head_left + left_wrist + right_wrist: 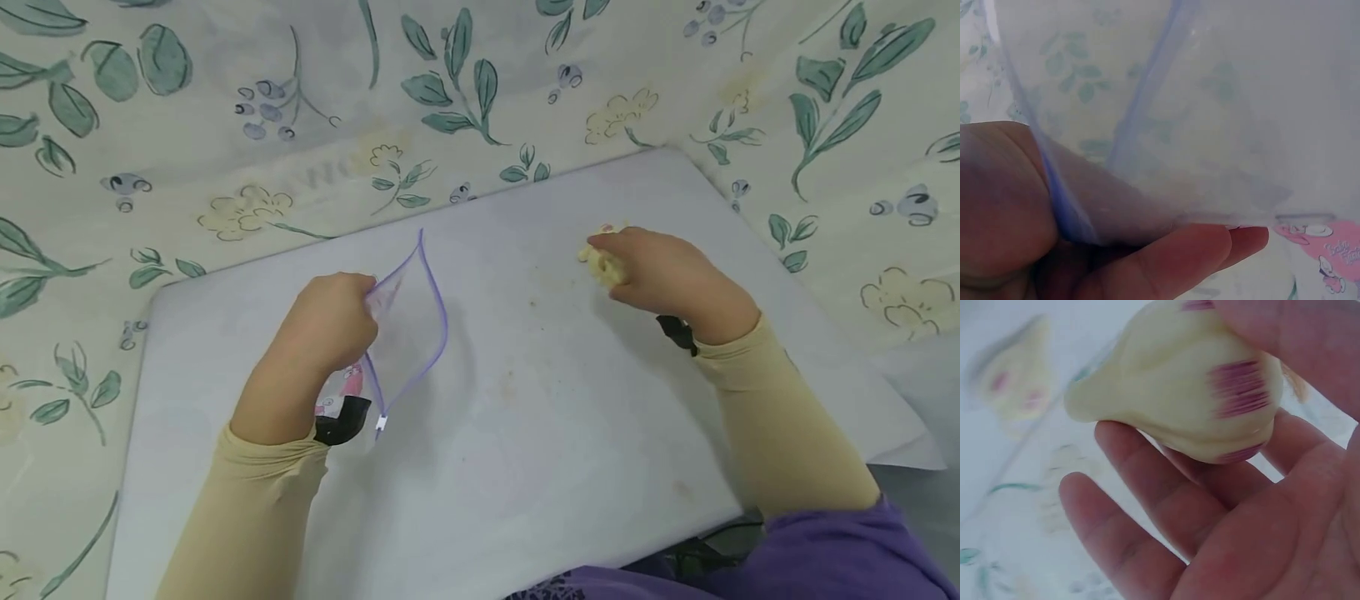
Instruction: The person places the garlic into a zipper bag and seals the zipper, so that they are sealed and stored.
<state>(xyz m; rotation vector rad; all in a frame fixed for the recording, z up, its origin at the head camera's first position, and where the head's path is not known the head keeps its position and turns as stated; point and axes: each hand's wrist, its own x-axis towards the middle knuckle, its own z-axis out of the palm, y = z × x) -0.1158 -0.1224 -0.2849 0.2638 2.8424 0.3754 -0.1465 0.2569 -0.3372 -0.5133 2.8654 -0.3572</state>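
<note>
My left hand grips the side of a clear zip bag with a purple edge and a white slider. The bag's mouth gapes toward the right. Pink cartoon print shows on it in the left wrist view. Over the right part of the table, my right hand holds a cream garlic bulb with purple streaks, thumb on top and fingers beneath. A second, blurred garlic bulb appears beyond it in the right wrist view. In the head view the fingers partly cover the cream shape.
Both hands are above a white-covered table with a few small stains and specks. A leaf-patterned cloth hangs behind and around it. Dark wrist straps sit below each hand.
</note>
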